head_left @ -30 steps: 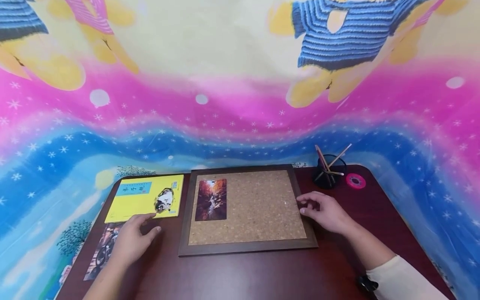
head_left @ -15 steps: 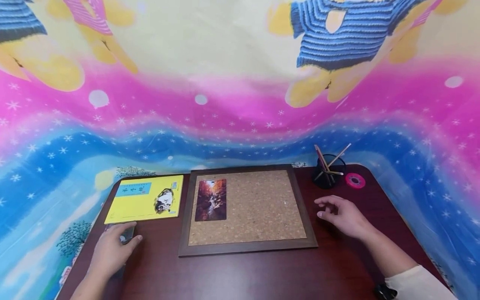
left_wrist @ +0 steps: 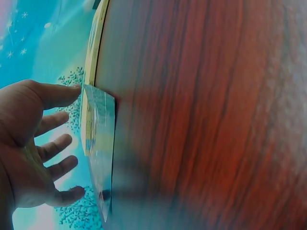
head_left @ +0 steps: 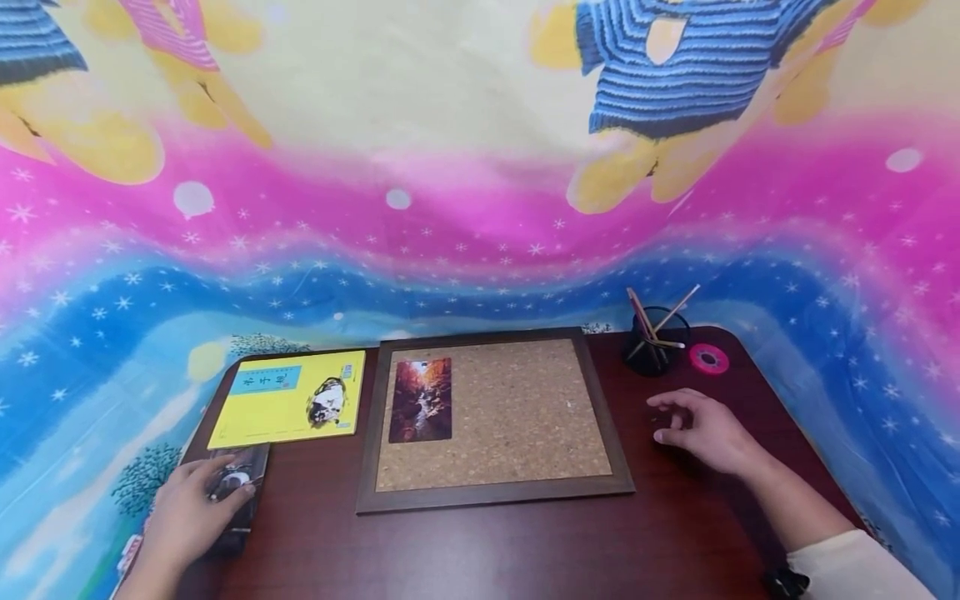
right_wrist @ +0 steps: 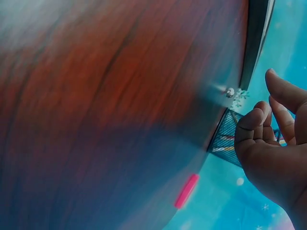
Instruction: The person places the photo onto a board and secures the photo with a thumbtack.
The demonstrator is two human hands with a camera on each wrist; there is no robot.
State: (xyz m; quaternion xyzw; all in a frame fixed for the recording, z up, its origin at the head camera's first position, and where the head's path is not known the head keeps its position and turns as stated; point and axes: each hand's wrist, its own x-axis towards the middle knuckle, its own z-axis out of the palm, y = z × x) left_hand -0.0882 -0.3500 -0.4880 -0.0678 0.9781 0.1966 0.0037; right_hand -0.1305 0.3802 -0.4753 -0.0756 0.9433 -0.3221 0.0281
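Observation:
My left hand point(head_left: 183, 508) is over a dark photo point(head_left: 253, 458) of a motorcycle at the table's left side and partly covers it. In the left wrist view, the fingers of this hand point(left_wrist: 36, 139) are spread and hold nothing; the glossy photo point(left_wrist: 103, 143) lies just beyond them. To the right of a framed cork board point(head_left: 525, 417) hovers my right hand point(head_left: 708, 433), fingers loosely curled, nothing in its grasp. A picture of a stream among red trees point(head_left: 422, 400) lies on the board's left part. The right wrist view has the right hand point(right_wrist: 273, 143) near the mesh pencil cup point(right_wrist: 223, 139).
A yellow book point(head_left: 285, 408) lies at the back left, just behind the photo. Pencils stand in the black pencil cup point(head_left: 645, 354) at the back right, beside a pink ring-shaped item point(head_left: 708, 360). A patterned cloth point(head_left: 465, 275) hangs behind the table.
The left hand has moved left and nearer, from the yellow book's front edge to over the motorcycle photo. The right hand has drawn away from the board's right edge, to the right.

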